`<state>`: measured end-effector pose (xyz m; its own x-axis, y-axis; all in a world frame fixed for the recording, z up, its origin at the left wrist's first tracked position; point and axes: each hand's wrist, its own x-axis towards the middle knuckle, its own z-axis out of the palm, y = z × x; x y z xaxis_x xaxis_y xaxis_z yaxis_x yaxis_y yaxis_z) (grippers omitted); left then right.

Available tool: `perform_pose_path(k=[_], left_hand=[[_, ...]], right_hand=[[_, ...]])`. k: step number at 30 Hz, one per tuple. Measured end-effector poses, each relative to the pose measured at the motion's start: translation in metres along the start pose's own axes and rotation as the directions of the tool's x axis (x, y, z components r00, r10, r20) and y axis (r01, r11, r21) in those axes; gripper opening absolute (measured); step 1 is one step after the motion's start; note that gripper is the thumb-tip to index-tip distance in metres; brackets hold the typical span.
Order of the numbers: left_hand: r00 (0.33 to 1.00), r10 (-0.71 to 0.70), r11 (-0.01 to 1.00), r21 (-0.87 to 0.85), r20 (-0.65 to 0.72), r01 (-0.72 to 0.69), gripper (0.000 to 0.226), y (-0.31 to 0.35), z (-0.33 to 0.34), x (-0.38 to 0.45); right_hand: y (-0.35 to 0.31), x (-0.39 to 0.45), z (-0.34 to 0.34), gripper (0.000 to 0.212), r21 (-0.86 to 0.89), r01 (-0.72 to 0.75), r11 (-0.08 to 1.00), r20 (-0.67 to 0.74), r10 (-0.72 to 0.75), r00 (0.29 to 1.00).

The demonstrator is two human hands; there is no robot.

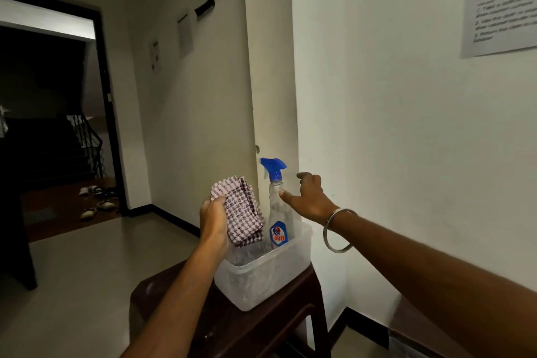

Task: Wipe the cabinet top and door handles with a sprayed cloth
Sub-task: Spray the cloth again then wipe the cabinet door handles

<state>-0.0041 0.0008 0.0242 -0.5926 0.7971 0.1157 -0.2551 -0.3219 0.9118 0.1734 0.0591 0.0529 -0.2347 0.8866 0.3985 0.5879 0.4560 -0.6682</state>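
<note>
A folded checked cloth (pixel 242 209), pink and white, is held up by my left hand (pixel 213 221) just above a translucent plastic tub (pixel 261 273). In the tub stands a clear spray bottle (pixel 277 212) with a blue trigger head and a blue and red label. My right hand (pixel 308 197) hovers open right beside the bottle's neck, thumb tip near the shoulder, fingers spread and not closed on it. A metal bangle hangs on my right wrist. No cabinet top or door handles are in view.
The tub sits on a dark brown stool (pixel 247 325) against a white wall corner. A printed sheet (pixel 502 3) hangs on the wall at upper right. To the left, a doorway (pixel 52 125) opens onto dark stairs, with several shoes (pixel 97 200) on the floor.
</note>
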Motion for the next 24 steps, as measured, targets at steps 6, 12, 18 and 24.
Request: perform_pose_path(k=[6, 12, 18, 24], left_hand=[[0.973, -0.031, 0.998, -0.051, 0.227, 0.044, 0.03, 0.018, 0.041, -0.059], [0.929, -0.016, 0.999, -0.023, 0.37, 0.026, 0.03, 0.005, 0.084, -0.117], [0.855, -0.087, 0.986, 0.165, 0.511, 0.002, 0.032, -0.04, 0.133, -0.162], [0.726, -0.186, 0.966, 0.26, 0.662, 0.01, 0.024, -0.093, 0.179, -0.216]], right_hand=[[-0.012, -0.055, -0.038, 0.049, 0.343, -0.063, 0.937, 0.213, -0.012, 0.977], [0.01, -0.101, -0.077, 0.053, 0.497, -0.12, 0.859, 0.152, 0.05, 0.987], [0.05, -0.153, -0.113, 0.041, 0.379, -0.055, 0.924, -0.176, 0.13, 0.976], [0.104, -0.197, -0.148, 0.036, 0.193, -0.079, 0.978, -0.388, 0.15, 0.909]])
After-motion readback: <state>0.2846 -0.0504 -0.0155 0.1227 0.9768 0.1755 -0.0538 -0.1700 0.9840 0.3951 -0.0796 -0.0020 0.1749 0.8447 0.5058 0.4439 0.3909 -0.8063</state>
